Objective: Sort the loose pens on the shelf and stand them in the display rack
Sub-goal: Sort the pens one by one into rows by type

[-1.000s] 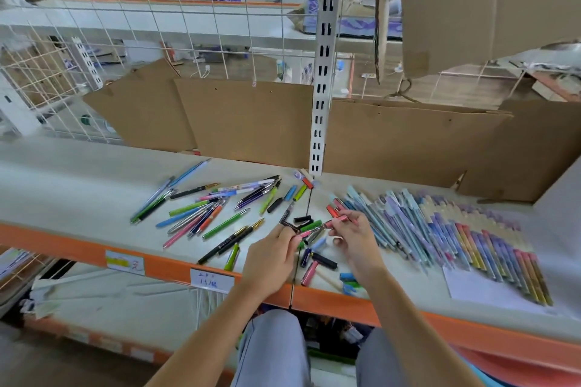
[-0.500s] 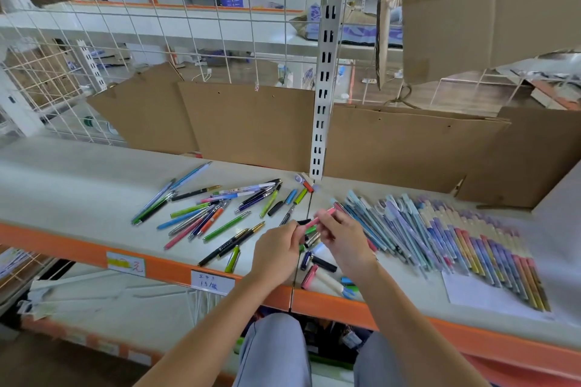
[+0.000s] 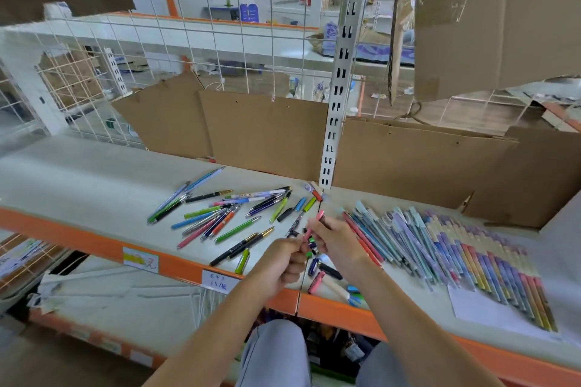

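Observation:
Both hands hold one pink pen (image 3: 315, 224) just above the shelf (image 3: 78, 179). My right hand (image 3: 338, 240) pinches its upper part, my left hand (image 3: 284, 261) grips its lower end. Several loose pens (image 3: 220, 217) of mixed colours lie scattered to the left of the hands. A neat row of sorted pens (image 3: 446, 245) lies fanned out to the right. Short pens and caps (image 3: 325, 276) lie under and just in front of the hands. No display rack is in view.
Cardboard sheets (image 3: 270, 135) lean along the shelf's back. A slotted metal upright (image 3: 338, 97) rises behind the pens, with wire mesh (image 3: 188, 41) to its left. The shelf's orange front edge (image 3: 94, 245) carries paper labels (image 3: 220, 281). A white paper sheet (image 3: 490, 311) lies under the sorted row.
Both hands have lifted the pink pen off the pile and now hold it tilted between them above the shelf. The camera has tipped slightly upward.

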